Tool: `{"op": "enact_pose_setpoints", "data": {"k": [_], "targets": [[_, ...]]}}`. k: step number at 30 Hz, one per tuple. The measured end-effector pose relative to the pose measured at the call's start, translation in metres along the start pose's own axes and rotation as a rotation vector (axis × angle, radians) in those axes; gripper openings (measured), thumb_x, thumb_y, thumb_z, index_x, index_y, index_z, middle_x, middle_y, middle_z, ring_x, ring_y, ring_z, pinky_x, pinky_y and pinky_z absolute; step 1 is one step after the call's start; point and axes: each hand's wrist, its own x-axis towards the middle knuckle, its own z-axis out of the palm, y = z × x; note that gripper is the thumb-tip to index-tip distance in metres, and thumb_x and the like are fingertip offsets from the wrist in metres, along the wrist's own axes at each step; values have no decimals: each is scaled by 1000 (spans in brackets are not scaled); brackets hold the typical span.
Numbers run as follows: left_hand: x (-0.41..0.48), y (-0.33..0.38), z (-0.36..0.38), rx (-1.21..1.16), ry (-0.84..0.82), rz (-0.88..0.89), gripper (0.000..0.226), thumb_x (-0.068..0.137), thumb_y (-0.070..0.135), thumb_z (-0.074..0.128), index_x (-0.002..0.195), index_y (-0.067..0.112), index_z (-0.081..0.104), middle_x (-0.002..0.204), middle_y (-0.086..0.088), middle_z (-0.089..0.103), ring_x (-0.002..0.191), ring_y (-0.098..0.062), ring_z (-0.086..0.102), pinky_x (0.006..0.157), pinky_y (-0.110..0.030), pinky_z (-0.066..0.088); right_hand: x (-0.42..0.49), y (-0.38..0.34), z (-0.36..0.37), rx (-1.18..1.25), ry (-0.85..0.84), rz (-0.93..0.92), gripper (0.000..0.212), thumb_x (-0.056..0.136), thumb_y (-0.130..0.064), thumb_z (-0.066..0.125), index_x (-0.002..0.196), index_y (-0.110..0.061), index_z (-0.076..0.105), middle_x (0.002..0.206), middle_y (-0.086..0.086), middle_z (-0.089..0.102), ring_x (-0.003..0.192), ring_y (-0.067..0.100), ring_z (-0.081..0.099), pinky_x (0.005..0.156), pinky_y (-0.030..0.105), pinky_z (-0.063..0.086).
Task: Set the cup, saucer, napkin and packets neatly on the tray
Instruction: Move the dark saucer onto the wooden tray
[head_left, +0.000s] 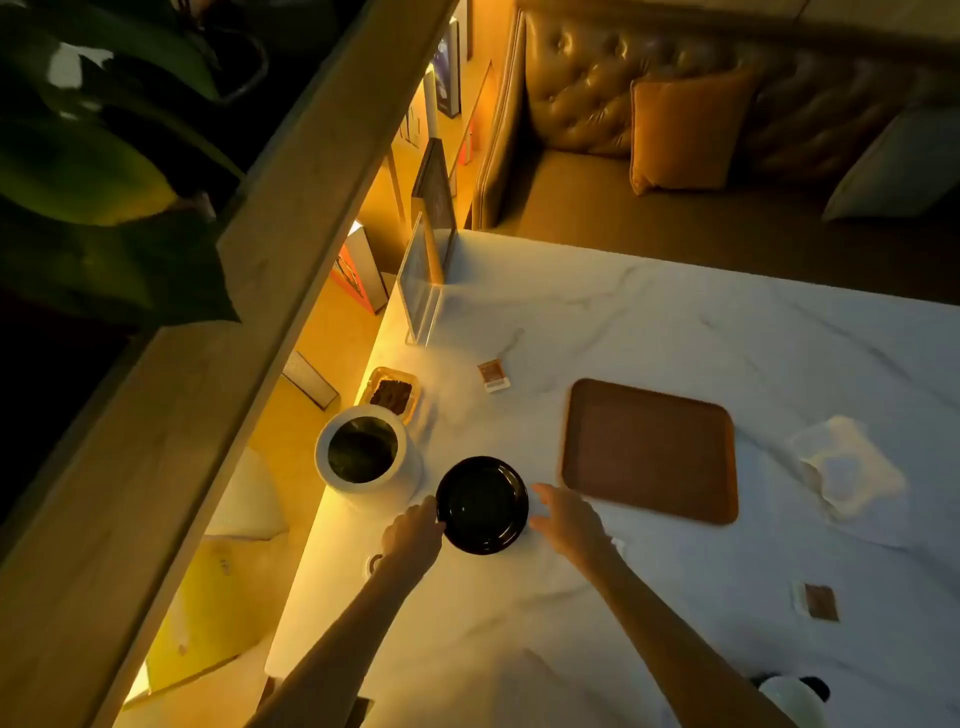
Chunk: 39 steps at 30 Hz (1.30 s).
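Note:
A black saucer sits on the white marble table near its left edge. My left hand is closed on the saucer's left rim. My right hand is at the right rim with fingers spread; I cannot tell whether it touches. The brown tray lies bare just right of the saucer. A crumpled white napkin lies right of the tray. One brown packet lies beyond the saucer, another packet at the near right. A white cup shows partly at the bottom edge.
A white jar stands just left of the saucer, with a small dish of brown pieces behind it. A clear acrylic stand is at the table's far left corner. A leather sofa with cushions lies beyond the table.

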Motion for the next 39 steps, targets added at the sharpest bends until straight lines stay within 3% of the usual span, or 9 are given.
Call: {"op": "enact_pose_setpoints", "data": {"k": [5,10,14,19,23,25,32,35,39], "targets": [[22,1,5,-105,-62,-122,27,99,27,53,120,9,51,109,-9,65,82,-17,58,68,-27,51,27,-18,12,44,-28,86,53,91,-33,60,137,-13,43,131,11,58,121,27,55,97,35,46],[40,1,12,-280,-130,-227,28,98,18,54,123,5,52,115,-15,63,96,-27,62,84,-37,54,43,-18,20,226,65,162,37,91,-18,59,126,-9,50,119,14,59,107,29,61,84,35,50],[46,-1,19,-381,-160,-306,26,96,10,53,121,3,52,112,-22,64,101,-37,64,91,-49,55,49,-7,26,362,22,211,31,91,-5,53,122,-2,54,115,19,64,105,35,62,82,35,50],[49,0,23,-422,-188,-340,24,96,7,51,120,3,52,112,-23,64,102,-39,64,91,-50,56,50,2,29,485,-26,237,30,93,-7,51,122,0,54,116,22,61,105,37,61,88,51,55],[49,1,23,-488,-211,-388,28,97,5,50,124,5,50,112,-24,62,89,-32,63,83,-42,57,48,2,31,514,-16,243,32,94,-8,51,125,0,53,121,22,60,109,36,60,85,42,55],[49,1,24,-506,-218,-395,29,97,4,49,126,5,49,112,-25,62,83,-29,61,79,-40,58,48,2,31,516,-26,251,33,95,-9,50,127,0,52,123,21,59,112,36,58,92,44,53],[47,3,22,-455,-225,-345,28,97,6,47,125,4,48,112,-25,63,91,-33,64,81,-41,57,51,3,30,473,-37,250,36,95,-12,51,130,-3,51,125,19,60,116,34,57,95,41,47],[44,4,20,-372,-211,-286,22,97,8,46,118,0,51,109,-24,64,99,-36,63,86,-46,56,54,6,31,484,-32,264,30,93,-8,53,122,0,56,116,23,64,99,34,63,91,49,54],[39,6,17,-346,-215,-238,19,97,9,48,113,0,52,106,-23,64,98,-36,63,85,-47,55,52,11,26,492,-70,307,26,92,-6,56,116,3,60,104,26,68,77,28,64,81,45,59]]}}
